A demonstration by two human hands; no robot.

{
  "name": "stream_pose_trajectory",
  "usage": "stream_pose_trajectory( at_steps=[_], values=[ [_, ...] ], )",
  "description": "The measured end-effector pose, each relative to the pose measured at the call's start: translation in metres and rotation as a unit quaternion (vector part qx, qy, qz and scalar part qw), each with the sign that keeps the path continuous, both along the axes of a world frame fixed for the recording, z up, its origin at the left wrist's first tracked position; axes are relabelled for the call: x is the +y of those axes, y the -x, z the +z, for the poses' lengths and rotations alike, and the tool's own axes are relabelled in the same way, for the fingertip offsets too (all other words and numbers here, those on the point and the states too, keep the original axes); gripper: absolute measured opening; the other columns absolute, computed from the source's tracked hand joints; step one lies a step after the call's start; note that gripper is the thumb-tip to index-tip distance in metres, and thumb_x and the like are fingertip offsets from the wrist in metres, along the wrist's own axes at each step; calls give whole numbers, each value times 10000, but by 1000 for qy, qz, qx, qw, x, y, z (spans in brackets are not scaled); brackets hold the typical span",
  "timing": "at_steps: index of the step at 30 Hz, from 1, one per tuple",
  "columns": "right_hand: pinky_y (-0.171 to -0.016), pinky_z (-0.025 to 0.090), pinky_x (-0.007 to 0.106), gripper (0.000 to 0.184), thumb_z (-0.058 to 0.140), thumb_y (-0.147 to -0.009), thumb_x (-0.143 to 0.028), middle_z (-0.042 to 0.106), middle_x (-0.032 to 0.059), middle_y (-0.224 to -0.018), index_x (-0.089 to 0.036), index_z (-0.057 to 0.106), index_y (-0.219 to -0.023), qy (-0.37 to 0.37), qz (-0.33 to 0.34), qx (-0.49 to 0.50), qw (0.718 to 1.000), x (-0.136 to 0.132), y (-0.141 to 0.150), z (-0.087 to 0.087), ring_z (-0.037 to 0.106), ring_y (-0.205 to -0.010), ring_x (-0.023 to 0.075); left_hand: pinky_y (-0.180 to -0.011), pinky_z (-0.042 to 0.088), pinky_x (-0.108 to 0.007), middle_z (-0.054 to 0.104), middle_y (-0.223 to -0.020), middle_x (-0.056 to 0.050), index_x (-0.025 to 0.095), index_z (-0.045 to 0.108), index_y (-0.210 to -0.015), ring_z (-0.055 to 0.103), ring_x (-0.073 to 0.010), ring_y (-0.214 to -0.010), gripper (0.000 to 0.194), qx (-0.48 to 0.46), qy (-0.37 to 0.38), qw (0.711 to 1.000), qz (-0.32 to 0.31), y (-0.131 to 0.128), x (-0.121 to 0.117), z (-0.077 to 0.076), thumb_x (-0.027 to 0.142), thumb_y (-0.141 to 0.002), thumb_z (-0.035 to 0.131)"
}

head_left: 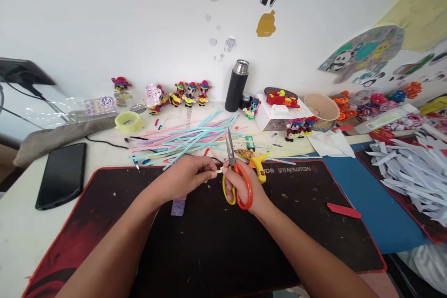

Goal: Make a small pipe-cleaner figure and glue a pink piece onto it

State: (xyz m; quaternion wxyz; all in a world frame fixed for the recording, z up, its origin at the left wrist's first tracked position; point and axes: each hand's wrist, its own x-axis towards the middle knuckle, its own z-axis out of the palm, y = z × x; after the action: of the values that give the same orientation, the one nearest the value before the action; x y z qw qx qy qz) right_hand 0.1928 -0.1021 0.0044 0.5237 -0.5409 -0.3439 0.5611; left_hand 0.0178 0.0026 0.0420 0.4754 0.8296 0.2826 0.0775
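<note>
- Presently my left grip [192, 174] pinches a small pale yellow piece [219, 171] between thumb and finger, up over the dark mat [209, 253] on the table [23, 235].
- Right grip [256, 194] wrapped round the scissors [230, 149]: orange and yellow handles in hand, blades nearly together, tips pointing away from me. Right thumb seems to meet the piece's other end; too small to be sure.
- My judgement: fingertip work, scissors parked meanwhile. Best to pinch close to the ends and turn the piece with small finger rolls, wrists quiet.
- Caution: rolling the right wrist inward could swing the blades toward my left fingers. Tips outward, blades together unless snipping.
- Should a snip be wanted, left fingertips go well back from the cut; a piece this short could spring away.
- Room: yellow glue gun [259, 166] just behind the right hand, pastel stems [192, 137] beyond, purple strip [178, 206] beside the left wrist. Small, level movements, clear of all three.
</note>
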Motion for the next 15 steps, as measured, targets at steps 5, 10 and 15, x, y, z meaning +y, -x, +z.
stream_pose_trajectory(
  at_steps=[5, 10, 15],
  values=[
    [-364, 415, 207, 279, 678, -898, -470, 524, -103, -529, -231, 559, -980, 7, 0, -15, 1000, 0, 0, 3, 507, -343, 119, -647, 403, -254, 680, -741, 10, 204, 702, -896, 589, -159, -684, 299, 5, -20, 1000, -2, -1, 0, -2, 453, -978, 560],
    [-353, 417, 209, 281, 703, -882, -456, 528, -107, -526, -237, 555, -978, 8, 14, -7, 1000, 0, 2, 1, 501, -338, 121, -656, 408, -249, 692, -754, 10, 202, 704, -898, 597, -158, -692, 288, 3, -14, 1000, -4, -1, 0, -1, 440, -977, 561],
    [-353, 421, 210, 292, 704, -880, -475, 523, -107, -523, -236, 550, -946, 13, 22, -11, 1000, -1, 5, 1, 498, -334, 117, -655, 407, -246, 704, -771, 6, 199, 700, -891, 605, -153, -696, 258, -8, -12, 1000, 0, -1, -1, 1, 400, -975, 561]
  ],
)
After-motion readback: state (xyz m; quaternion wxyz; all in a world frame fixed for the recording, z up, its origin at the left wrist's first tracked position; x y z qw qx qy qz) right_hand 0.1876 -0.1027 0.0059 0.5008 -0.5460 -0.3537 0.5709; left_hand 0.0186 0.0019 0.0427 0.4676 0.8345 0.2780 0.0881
